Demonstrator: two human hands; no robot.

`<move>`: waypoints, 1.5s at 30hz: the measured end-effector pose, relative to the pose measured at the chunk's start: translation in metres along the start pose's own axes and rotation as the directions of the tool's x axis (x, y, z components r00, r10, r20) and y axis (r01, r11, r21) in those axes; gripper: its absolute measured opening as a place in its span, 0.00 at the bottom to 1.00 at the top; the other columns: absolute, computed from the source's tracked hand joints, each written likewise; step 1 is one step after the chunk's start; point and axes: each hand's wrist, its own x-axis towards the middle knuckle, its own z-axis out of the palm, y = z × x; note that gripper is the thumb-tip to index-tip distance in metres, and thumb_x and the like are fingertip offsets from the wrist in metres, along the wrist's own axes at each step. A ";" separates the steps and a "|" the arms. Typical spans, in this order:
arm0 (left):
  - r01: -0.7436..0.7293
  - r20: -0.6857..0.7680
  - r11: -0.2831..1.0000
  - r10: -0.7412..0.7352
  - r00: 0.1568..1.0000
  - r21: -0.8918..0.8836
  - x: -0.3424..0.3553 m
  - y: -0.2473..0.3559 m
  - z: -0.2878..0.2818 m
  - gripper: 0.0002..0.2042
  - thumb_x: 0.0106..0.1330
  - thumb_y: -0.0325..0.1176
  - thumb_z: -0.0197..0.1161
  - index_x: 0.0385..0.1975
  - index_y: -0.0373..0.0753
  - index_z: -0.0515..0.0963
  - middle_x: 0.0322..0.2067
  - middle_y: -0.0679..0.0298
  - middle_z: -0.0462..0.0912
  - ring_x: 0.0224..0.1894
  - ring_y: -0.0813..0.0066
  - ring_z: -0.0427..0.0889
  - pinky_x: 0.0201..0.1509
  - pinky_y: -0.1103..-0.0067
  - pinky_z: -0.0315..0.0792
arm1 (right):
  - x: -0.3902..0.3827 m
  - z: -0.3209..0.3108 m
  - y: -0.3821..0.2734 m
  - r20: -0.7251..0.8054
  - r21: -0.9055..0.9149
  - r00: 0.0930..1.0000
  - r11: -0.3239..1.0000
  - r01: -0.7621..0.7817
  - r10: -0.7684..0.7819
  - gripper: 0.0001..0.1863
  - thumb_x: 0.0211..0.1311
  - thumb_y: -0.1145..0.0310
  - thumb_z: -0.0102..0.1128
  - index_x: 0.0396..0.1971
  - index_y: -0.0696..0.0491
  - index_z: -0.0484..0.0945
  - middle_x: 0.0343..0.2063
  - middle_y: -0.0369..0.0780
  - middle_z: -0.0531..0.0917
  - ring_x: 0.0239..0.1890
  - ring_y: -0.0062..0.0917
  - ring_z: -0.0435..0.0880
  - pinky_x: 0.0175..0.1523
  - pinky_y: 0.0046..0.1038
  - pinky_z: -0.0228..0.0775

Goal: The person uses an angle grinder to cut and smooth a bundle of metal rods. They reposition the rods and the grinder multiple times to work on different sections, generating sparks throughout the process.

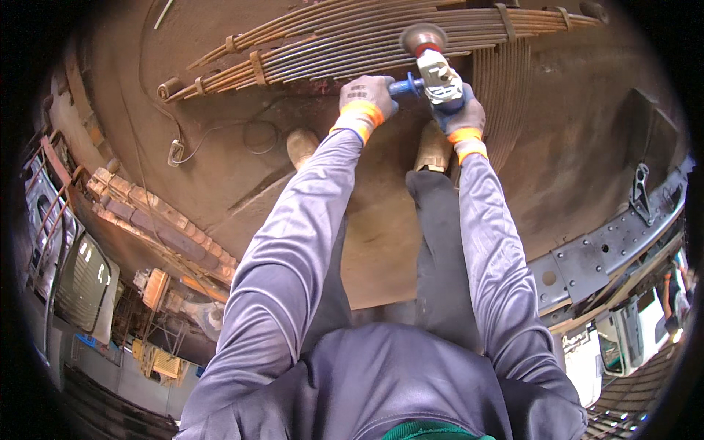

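Note:
Both my gloved hands hold an angle grinder [441, 79] with a white and blue body. My left hand [367, 97] is wrapped round its blue side handle [405, 86]. Around the rear of the body, my right hand [465, 114] is closed. A round brush-like disc [423, 38], smeared as if spinning, sits at the far end of the tool. It overlaps a rusty stack of leaf springs [345, 55] lying on the ground; whether it touches the metal I cannot tell. Steel clamps [257, 67] band the stack, and parts of its leaves look bare and grey.
A cable [213, 132] with a pale connector [176, 152] trails over the dirt floor at the left. My boots [433, 147] stand just behind the springs. Long beams [161, 220] lie at the left, and a riveted steel chassis rail [587, 257] curves along the right.

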 end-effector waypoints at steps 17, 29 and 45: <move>-0.040 -0.101 0.994 0.029 0.994 -0.101 -0.062 0.007 0.031 0.12 0.54 0.39 0.71 0.40 0.55 0.85 0.36 0.57 0.89 0.41 0.55 0.89 0.46 0.61 0.83 | -0.062 -0.033 -0.022 -0.082 -0.038 0.975 0.978 0.203 -0.205 0.30 0.46 0.62 0.82 0.52 0.49 0.82 0.44 0.43 0.89 0.47 0.35 0.90 0.53 0.33 0.80; -0.003 0.001 0.995 0.003 1.000 -0.102 -0.011 -0.023 0.013 0.14 0.58 0.44 0.71 0.45 0.58 0.88 0.42 0.60 0.90 0.46 0.58 0.89 0.54 0.63 0.81 | -0.026 -0.010 -0.050 -0.009 -0.293 0.996 0.952 0.084 -0.091 0.32 0.42 0.59 0.83 0.51 0.45 0.80 0.42 0.44 0.89 0.46 0.41 0.89 0.51 0.38 0.81; 0.034 -0.016 0.993 -0.036 0.999 -0.114 -0.028 -0.048 0.019 0.15 0.58 0.40 0.70 0.46 0.58 0.87 0.42 0.61 0.90 0.47 0.57 0.89 0.54 0.63 0.81 | -0.036 0.011 -0.061 0.070 -0.356 0.995 0.930 0.092 -0.071 0.32 0.42 0.56 0.81 0.50 0.45 0.79 0.42 0.44 0.88 0.45 0.44 0.88 0.50 0.40 0.80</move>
